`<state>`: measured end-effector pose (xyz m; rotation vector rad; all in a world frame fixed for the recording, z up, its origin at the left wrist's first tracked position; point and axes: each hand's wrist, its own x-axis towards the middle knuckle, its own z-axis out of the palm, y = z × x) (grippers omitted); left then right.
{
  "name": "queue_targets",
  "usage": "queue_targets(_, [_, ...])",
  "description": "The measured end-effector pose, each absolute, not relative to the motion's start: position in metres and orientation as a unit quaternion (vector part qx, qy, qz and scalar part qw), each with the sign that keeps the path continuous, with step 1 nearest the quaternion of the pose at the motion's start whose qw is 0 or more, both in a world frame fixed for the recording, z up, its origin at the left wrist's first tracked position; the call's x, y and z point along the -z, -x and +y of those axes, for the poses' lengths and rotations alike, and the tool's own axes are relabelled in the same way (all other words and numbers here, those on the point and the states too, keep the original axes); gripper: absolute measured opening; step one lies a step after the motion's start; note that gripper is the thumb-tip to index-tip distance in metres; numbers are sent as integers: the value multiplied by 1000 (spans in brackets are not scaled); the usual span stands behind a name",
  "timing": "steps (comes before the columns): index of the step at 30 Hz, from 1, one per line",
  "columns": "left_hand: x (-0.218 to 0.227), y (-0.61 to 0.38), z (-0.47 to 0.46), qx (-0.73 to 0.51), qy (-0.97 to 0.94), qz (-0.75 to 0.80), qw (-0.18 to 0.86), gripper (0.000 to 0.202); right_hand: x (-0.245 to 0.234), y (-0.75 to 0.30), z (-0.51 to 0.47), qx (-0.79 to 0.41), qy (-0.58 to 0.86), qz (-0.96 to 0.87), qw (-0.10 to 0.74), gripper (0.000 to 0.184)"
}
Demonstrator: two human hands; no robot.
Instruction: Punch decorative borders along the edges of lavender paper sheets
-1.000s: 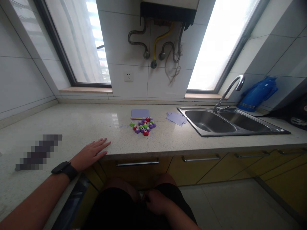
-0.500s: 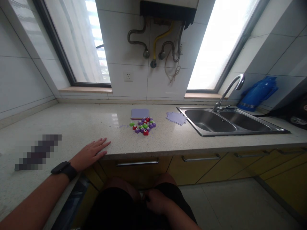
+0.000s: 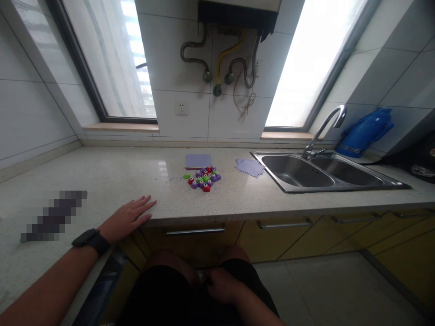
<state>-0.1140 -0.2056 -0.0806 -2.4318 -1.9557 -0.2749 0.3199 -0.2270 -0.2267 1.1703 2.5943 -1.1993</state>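
Note:
My left hand (image 3: pixel 131 215) lies flat on the pale countertop (image 3: pixel 112 174) near its front edge, fingers spread, with a dark watch (image 3: pixel 90 241) on the wrist. My right hand (image 3: pixel 221 284) rests low in my lap with its fingers curled; whatever they may hold is hidden. Ahead and to the right of my left hand sits a cluster of small red, green and purple pieces with white tops, which look like craft paper punches (image 3: pixel 205 179). Behind them is a neat stack of purple paper (image 3: pixel 198 160). Purple sheets with notched edges (image 3: pixel 250 167) lie farther right. Neither hand touches these things.
A double steel sink (image 3: pixel 295 174) with a tap (image 3: pixel 326 127) is set in the counter at right. Beyond it stands a blue thermos flask (image 3: pixel 367 131). A blurred dark item (image 3: pixel 54 217) lies at left. Drawers with metal handles (image 3: pixel 194 231) run below the counter edge.

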Motion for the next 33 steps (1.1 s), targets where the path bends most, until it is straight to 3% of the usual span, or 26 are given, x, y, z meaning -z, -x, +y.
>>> queue_targets(33, [80,113,-205,83,774,-627,-7,68,231,-320,-226,386,-376,842,24,34])
